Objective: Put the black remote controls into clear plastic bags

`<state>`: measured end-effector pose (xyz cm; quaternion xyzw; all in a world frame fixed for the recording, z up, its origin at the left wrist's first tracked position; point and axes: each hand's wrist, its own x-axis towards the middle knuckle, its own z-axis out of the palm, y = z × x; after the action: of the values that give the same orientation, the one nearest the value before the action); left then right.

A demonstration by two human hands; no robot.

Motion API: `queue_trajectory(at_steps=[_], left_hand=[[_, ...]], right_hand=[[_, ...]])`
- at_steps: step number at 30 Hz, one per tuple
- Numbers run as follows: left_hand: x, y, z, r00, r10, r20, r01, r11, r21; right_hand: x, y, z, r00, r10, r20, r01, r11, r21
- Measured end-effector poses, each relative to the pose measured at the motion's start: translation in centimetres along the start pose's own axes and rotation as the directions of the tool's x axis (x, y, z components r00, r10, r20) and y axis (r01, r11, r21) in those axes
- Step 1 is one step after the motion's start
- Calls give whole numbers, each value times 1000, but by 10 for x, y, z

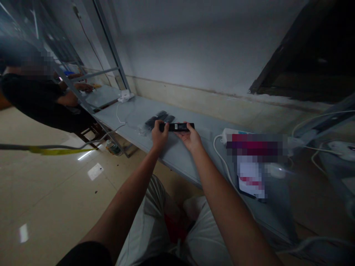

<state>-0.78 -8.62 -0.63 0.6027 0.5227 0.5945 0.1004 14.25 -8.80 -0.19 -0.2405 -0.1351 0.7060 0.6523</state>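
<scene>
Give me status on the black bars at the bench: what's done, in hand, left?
Done: cannot tell; a few similar dark pieces lie in a cluster on the grey bench just behind the hands, finished or waiting is unclear. In hand: one black bar held level over the bench, left hand at one end, right hand at the other. Left: no other stock visible.

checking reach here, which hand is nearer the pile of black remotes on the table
Left. The left hand sits just in front of the pile of black remotes; the right hand is farther off to the right.
</scene>
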Motion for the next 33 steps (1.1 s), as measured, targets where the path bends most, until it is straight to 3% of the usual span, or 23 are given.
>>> queue_trajectory(at_steps=[14, 18, 23, 33], left_hand=[[-2, -1, 1, 971, -12, 240, 23, 999, -41], [-1, 0, 1, 975, -26, 222, 37, 998, -45], [1, 0, 1, 992, -83, 94, 88, 995, -50], [3, -6, 0, 986, -163, 26, 165, 977, -132]], right_hand=[[3, -4, -3, 993, -57, -100, 61, 997, 45], [4, -3, -4, 992, -62, -110, 67, 997, 49], [4, -3, -4, 994, -47, -97, 50, 998, 28], [1, -6, -6, 996, -26, -83, 27, 1000, 5]])
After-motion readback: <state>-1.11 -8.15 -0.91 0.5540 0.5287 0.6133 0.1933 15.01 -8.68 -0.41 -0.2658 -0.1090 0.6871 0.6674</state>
